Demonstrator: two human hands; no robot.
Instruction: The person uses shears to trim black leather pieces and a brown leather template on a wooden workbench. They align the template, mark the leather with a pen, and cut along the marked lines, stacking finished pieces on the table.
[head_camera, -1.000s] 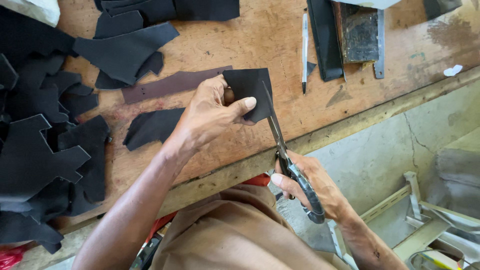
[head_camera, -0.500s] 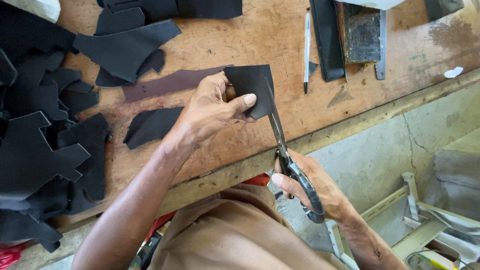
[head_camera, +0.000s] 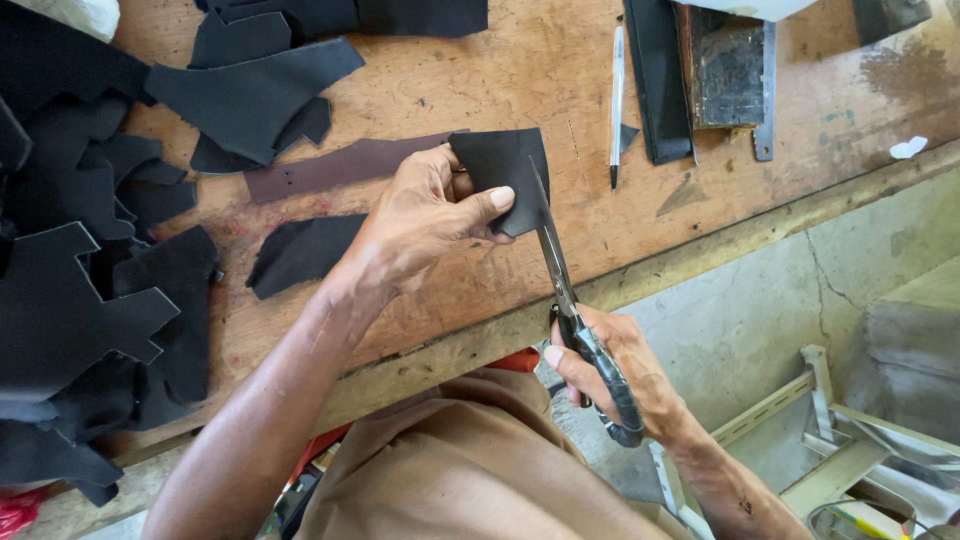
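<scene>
My left hand (head_camera: 425, 220) pinches a small black leather piece (head_camera: 497, 165) above the wooden workbench (head_camera: 560, 70), thumb on top. My right hand (head_camera: 620, 375) grips black-handled scissors (head_camera: 565, 295) near the bench's front edge. The blades point up and away, and their tips lie along the right edge of the black piece. A brown strap (head_camera: 335, 168) lies flat on the bench just behind my left hand, and another black scrap (head_camera: 300, 250) lies to the left of my wrist.
Piles of black cut leather shapes (head_camera: 90, 300) cover the left of the bench. A pen (head_camera: 617, 95), a black strip (head_camera: 655, 80) and a dark block with a metal ruler (head_camera: 735, 70) lie at the back right. Concrete floor and a metal frame (head_camera: 830, 430) are lower right.
The scissor blades have moved a little further up along the right edge of the black piece. My left hand keeps its hold with barely any shift.
</scene>
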